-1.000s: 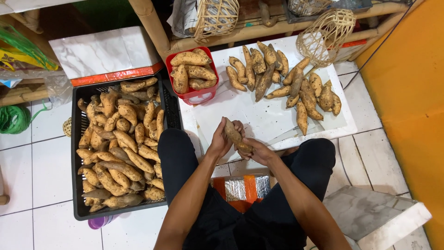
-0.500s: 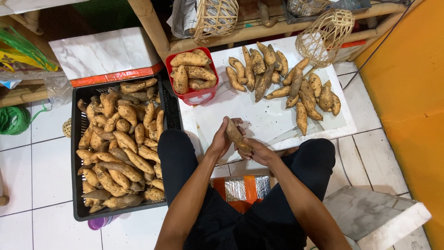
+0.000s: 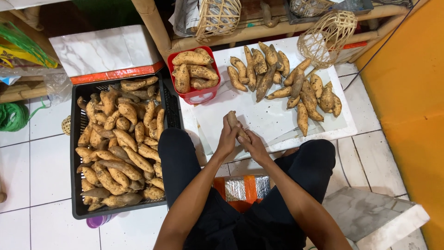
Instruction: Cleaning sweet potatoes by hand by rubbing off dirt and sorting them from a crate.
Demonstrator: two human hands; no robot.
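Both hands hold one brown sweet potato [image 3: 232,119] over the near edge of a white board [image 3: 273,118]. My left hand [image 3: 226,138] wraps its left side and my right hand [image 3: 252,143] grips it from below right. Only the potato's upper end shows between the fingers. A black crate [image 3: 77,185] at my left knee is full of sweet potatoes [image 3: 118,143]. A red tub [image 3: 196,95] with several more stands beyond the hands. A loose pile of sweet potatoes [image 3: 286,81] lies on the far part of the board.
Two woven wicker baskets [image 3: 218,17] [image 3: 326,37] rest by a bamboo shelf at the back. A white marbled box [image 3: 104,48] sits behind the crate, an orange wall [image 3: 407,92] on the right, a stone slab [image 3: 374,217] by my right knee. A silver and orange block [image 3: 245,187] lies between my legs.
The sweet potato has turned in my hands, its tip now pointing more upright. The hands stay at the same spot by the board's edge.
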